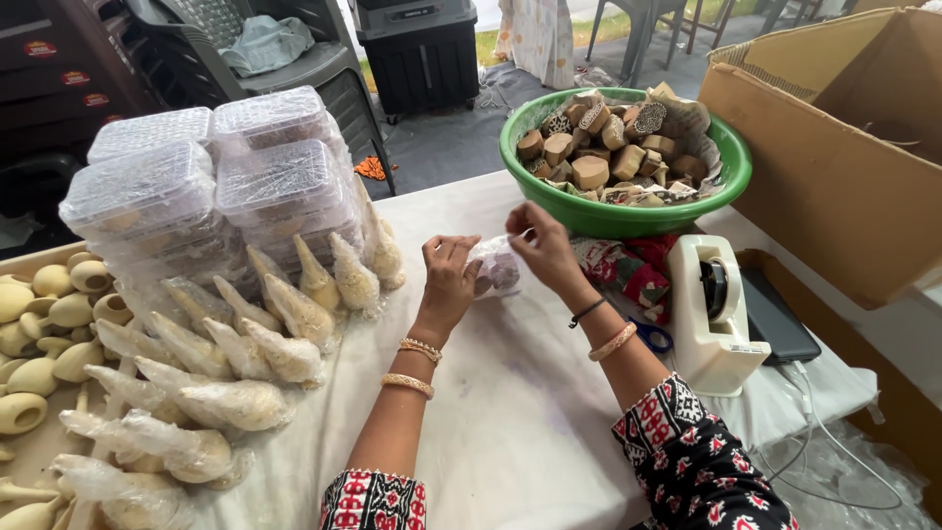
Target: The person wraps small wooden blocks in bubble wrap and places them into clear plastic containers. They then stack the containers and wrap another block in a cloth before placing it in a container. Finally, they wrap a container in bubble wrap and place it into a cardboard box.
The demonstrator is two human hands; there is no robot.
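Both hands meet over the white tablecloth (510,412), just in front of the green bowl (628,218) of carved wooden blocks (591,172). The left hand (449,275) and right hand (542,245) are each closed on the bubble-wrapped bundle (496,267) between them (contents blurred). A white tape dispenser (711,309) stands right of the bowl's front; wrapped conch shells (265,344) lie left.

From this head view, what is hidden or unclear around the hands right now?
- Wrapped item, head view: blurred by plastic wrap, partly covered by the left hand and right hand; its kind is unclear.
- Scissors: only a blue handle shows past the right forearm.
- Green bowl: lower contents hidden under the top wooden blocks.
- Cardboard box: cut off by the right edge.
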